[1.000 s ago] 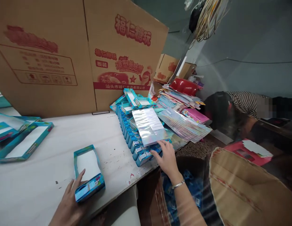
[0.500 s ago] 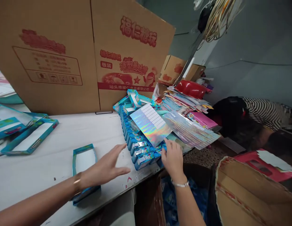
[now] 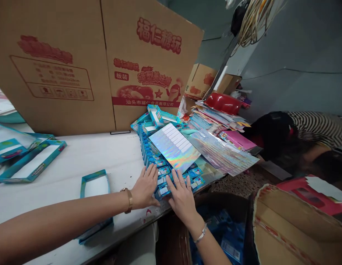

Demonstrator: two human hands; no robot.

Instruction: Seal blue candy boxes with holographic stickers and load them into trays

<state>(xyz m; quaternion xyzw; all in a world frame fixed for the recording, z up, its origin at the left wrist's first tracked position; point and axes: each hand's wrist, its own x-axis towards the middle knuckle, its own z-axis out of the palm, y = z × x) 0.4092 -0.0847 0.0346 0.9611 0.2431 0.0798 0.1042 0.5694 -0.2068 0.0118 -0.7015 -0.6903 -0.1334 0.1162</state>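
Bracing the near end of the rows of blue packs (image 3: 163,170) on the worktop (image 3: 115,154) with two bare hands. Lays the left hand (image 3: 144,188) along the outer left edge, palm down, and the right hand (image 3: 184,200) over the tops of the nearest packs, close to the lower corner of a rainbow-silver sheet (image 3: 175,147); cannot tell whether in contact with that corner. Shows fingers stretched out on both hands, wrapped round nothing, more pressing than gripping. Applies that flat touch from the side and from above, seemingly to hold the rows square and tight together, hence no need of a grasp. Has the sheet slanting across the packs, probably for the even support of so many level tops. Has one blue tray (image 3: 95,185) off to the left, partly covered by the left forearm in view, likely there for easy reach yet clear of the rows. Has more trays (image 3: 157,117) heaped on the far end, just beside the large carton (image 3: 63,114), perhaps to save room nearer the hands. Sees shiny sheets (image 3: 226,152) beyond the packs, near stacked papers (image 3: 205,117) under a red bowl (image 3: 224,103), apparently upturned, perhaps as a weight.
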